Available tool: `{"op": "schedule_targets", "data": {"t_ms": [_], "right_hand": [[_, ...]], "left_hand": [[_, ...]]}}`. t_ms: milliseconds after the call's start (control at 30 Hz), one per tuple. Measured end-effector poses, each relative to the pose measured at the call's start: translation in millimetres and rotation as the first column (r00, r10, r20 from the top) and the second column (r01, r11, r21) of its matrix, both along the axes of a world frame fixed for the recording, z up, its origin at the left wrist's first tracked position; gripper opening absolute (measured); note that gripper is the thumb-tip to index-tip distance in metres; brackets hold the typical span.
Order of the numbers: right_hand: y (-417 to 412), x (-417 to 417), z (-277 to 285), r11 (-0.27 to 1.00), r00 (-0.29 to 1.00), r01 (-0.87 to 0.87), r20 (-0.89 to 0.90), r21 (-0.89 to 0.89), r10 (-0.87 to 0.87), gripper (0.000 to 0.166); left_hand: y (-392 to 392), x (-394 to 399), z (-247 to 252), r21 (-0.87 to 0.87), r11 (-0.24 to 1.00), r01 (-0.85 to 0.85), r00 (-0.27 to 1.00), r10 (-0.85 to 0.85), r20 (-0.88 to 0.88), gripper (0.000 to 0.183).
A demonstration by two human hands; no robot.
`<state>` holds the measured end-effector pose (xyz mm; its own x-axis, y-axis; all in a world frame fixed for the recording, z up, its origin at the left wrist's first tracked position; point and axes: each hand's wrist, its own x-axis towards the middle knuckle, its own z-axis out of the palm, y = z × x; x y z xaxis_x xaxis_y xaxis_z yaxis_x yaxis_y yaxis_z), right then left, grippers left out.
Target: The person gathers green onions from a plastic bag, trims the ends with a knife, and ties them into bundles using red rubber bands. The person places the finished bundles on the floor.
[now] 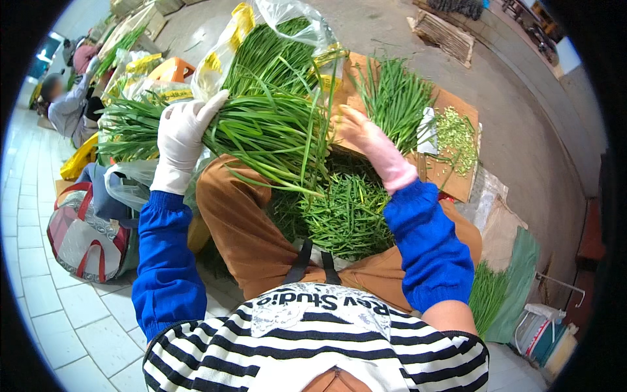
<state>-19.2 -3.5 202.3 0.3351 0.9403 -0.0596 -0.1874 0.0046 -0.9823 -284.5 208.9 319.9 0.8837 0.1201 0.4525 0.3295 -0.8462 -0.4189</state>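
Observation:
My left hand [183,137], in a white glove, grips a large bundle of long green garlic chives [269,127] lying sideways above my knee. My right hand [370,142], in a pink glove with yellowish fingertips, is at the bundle's right end; whether its fingers touch the stalks is hard to tell. Between my legs lies a heap of cut green pieces [348,210]. Beyond my right hand, another bunch of chives [397,98] rests on a wooden board [453,181], beside a wide knife blade [427,131] and a pile of small pale stalk ends [455,134].
An open plastic bag [294,24] holds more chives in front. At left are a red-handled bag [88,235] and an orange plastic item [171,69]. A person [73,108] sits farther left. More chives [487,294] and a bucket [539,328] are at lower right.

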Motion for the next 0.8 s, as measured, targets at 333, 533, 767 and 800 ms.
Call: {"op": "schedule_targets", "data": {"t_ms": [333,533,767,800], "right_hand": [[-0.5,-33.1,46.7,0.815,0.943,0.332,-0.188,0.475,-0.275,0.036],[-68.5,-30.3,28.0,0.898,0.846,0.012,-0.483,0.439,0.225,0.030],[-104.1,-40.4,-65.1,0.876,0.733,-0.247,0.511,-0.413,0.448,0.097],[-94.1,-42.1,-46.0,0.919,0.870,-0.281,0.331,-0.278,0.366,0.102]], "left_hand": [[-23.1,11.7,17.8,0.058,0.998,-0.003,0.996,0.008,-0.086,0.061],[0.6,-13.5,4.9,-0.115,0.993,-0.035,0.995,0.044,0.084,0.056],[7.5,-27.3,6.9,-0.019,0.998,-0.058,0.995,0.060,0.079,0.047],[4.5,-30.4,10.9,-0.032,0.999,-0.014,0.996,0.016,0.088,0.049]]}}
